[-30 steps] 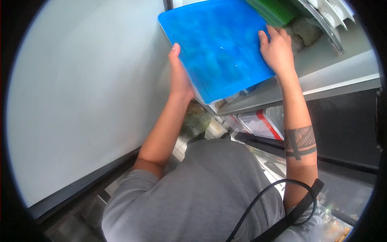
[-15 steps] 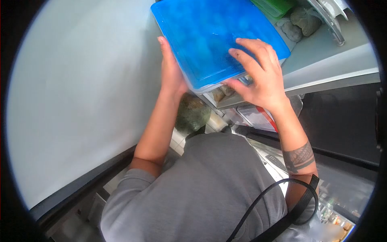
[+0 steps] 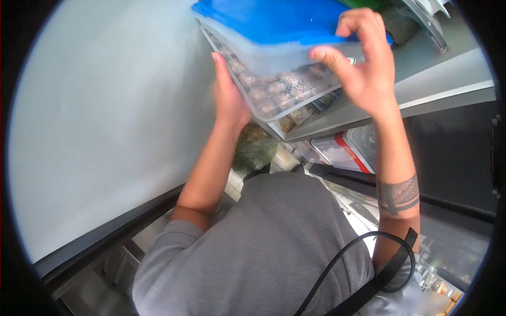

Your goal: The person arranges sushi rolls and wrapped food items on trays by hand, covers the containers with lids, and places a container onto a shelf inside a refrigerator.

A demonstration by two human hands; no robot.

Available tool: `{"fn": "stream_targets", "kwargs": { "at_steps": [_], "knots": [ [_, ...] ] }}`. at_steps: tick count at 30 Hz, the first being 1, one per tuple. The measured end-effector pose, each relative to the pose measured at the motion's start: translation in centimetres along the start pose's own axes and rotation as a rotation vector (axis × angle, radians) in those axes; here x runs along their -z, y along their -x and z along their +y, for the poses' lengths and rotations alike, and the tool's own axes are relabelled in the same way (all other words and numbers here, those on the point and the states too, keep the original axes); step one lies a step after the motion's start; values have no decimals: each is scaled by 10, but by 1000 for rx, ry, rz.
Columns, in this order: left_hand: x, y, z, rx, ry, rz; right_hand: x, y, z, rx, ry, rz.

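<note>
A clear plastic container (image 3: 263, 113) holds several brown, round pieces (image 3: 282, 90) that look like meatballs. Its blue lid (image 3: 274, 18) is raised at the near edge, leaving the front part of the contents uncovered. My left hand (image 3: 230, 97) supports the container's left side, thumb up along the wall and the other fingers hidden beneath. At the lid's near right edge, my right hand (image 3: 369, 68) grips it with bent fingers above and the thumb lower down; the exact contact is partly blurred.
The container is over a shelf (image 3: 443, 79) at the right, where a wrapped bundle (image 3: 400, 26) and a green item (image 3: 363, 4) lie. A large pale panel (image 3: 116, 105) stands close on my left. Below the shelf is a box with a red stripe (image 3: 352, 152).
The blue lid has come up at its near edge, and the round pieces now show. My right hand has moved up and right with the lid edge; my left hand stays at the container's side.
</note>
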State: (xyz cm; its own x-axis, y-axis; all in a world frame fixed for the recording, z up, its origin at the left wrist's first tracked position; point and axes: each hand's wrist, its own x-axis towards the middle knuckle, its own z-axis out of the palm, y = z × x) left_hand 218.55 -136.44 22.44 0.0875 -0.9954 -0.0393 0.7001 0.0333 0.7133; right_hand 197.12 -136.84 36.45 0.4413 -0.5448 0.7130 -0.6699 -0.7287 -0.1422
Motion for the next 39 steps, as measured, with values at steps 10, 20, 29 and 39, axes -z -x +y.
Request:
{"fn": "stream_targets", "kwargs": {
  "at_steps": [10,20,29,39],
  "knots": [
    [18,-5,-17,20,60,-102,-1,-1,13,47,-5,57],
    [-16,-13,-6,-30,175,-97,-14,72,24,33,65,-282],
    [5,-21,-9,67,49,-65,-43,122,-3,-497,-51,204],
    [26,-1,27,181,33,-42,-50,105,-8,-1429,-1500,447]
  ]
}}
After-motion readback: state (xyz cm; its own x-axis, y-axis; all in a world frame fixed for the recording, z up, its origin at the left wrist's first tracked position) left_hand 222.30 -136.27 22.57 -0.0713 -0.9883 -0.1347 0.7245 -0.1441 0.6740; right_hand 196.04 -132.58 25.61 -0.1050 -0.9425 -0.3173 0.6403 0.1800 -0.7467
